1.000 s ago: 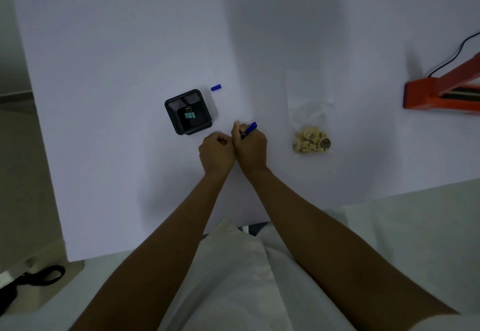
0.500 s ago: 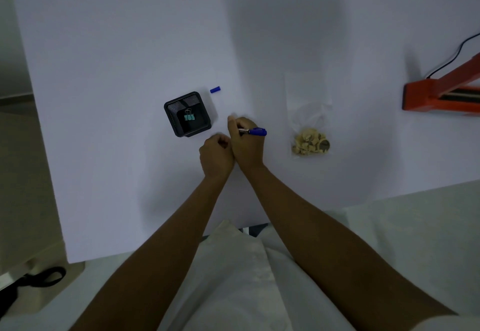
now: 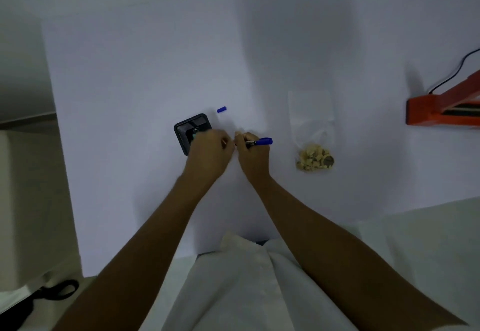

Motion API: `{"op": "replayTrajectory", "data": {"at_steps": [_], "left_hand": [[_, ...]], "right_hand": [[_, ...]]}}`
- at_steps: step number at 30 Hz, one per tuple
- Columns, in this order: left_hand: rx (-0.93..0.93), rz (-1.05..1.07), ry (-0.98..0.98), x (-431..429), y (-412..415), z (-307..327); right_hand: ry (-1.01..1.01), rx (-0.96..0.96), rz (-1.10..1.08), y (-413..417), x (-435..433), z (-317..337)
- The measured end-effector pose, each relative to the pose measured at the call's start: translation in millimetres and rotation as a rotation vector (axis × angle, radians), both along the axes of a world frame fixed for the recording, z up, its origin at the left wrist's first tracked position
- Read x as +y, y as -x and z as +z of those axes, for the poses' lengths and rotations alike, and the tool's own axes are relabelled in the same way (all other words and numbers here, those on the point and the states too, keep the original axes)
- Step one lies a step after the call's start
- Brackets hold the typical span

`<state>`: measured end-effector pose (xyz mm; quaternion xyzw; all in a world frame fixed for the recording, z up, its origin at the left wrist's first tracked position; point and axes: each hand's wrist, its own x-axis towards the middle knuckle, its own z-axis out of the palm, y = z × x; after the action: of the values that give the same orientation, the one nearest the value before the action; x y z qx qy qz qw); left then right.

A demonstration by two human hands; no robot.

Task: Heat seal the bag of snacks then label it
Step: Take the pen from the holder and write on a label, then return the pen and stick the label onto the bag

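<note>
Grips one blue marker [image 3: 259, 142] in the right hand [image 3: 253, 158], fingers curled round its barrel, near the table's [image 3: 130, 97] middle. Curls the left hand [image 3: 210, 151] just beside, over the near right corner of one black tray [image 3: 191, 127]; cannot tell if holding anything. Leaves one blue cap [image 3: 221, 109] just beyond the tray, one bag of snacks [image 3: 313, 154] apart to the right, one orange heat sealer [image 3: 439, 111] at the right edge.

Left forearm [image 3: 145, 242] and right forearm [image 3: 327, 237] bare, white creased garment [image 3: 233, 294] at bottom centre of frame.
</note>
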<state>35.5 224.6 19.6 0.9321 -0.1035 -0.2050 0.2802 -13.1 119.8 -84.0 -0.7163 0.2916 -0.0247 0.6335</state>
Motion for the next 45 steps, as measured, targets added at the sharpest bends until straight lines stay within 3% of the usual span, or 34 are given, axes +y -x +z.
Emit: {"op": "replayTrajectory", "data": {"at_steps": [4, 10, 18, 23, 32, 35, 39, 45], "left_hand": [[-0.197, 0.033, -0.018, -10.7, -61.6, 14.8], [0.185, -0.188, -0.369, -41.2, -114.7, -34.4], [0.104, -0.215, -0.486, -47.1, -124.3, -56.4], [-0.003, -0.168, -0.294, -37.3, -125.1, -36.7], [-0.259, 0.203, 0.219, 26.0, -39.5, 46.6], [-0.247, 0.331, 0.338, 49.2, -15.2, 66.4], [-0.208, 0.357, 0.437, 65.1, 3.0, 84.3], [-0.179, 0.381, 0.568, 75.0, 20.3, 107.6]], "right_hand": [[0.035, 0.012, 0.061, -2.8, -1.9, 3.6], [0.086, 0.016, 0.164, -10.9, 0.8, 8.7], [0.0, 0.053, 0.182, -14.8, -2.7, 4.1], [-0.188, 0.158, 0.034, -26.5, -3.9, 21.7], [-0.074, -0.037, -0.063, -58.5, 16.5, 104.4], [-0.101, -0.107, -0.098, -57.0, 22.4, 136.0], [-0.129, -0.238, -0.032, -45.7, 32.9, 174.4], [-0.087, -0.29, 0.019, -31.0, 48.2, 207.3]]}}
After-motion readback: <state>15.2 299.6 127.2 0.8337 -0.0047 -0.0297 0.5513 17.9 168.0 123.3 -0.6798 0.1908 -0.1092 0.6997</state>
